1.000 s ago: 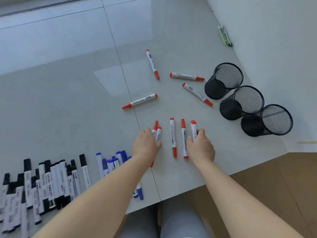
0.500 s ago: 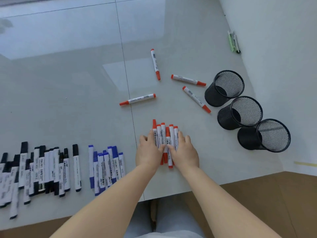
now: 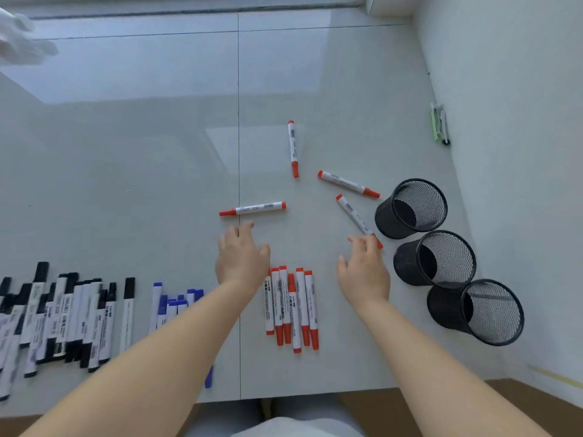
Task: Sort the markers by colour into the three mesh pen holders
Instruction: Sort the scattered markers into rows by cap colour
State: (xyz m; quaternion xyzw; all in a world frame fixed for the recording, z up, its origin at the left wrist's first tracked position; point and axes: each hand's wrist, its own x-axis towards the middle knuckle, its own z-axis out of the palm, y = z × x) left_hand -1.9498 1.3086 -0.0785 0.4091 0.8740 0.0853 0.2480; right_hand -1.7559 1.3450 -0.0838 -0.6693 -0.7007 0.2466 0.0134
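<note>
Head view: both hands are hovering over the table (image 3: 157,152).
Left hand (image 3: 241,258): fingers spreading loosely, holding nothing.
Right hand (image 3: 362,269): relaxed, gripping nothing.
Red markers (image 3: 291,305): bundle lying between the hands.
Mesh pen holders (image 3: 435,258): sitting right of the right hand.

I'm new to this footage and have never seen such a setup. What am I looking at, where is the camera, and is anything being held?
There is no machine here: a person works with bare hands, filmed by a head-worn camera looking down. The left hand and right hand reach forward, fingers relaxed, holding nothing. Between the forearms lies a gathered bundle of red markers; four loose red markers lie beyond. Black markers and blue markers lie in groups at left. Three mesh pen holders stand at right, seemingly empty.
</note>
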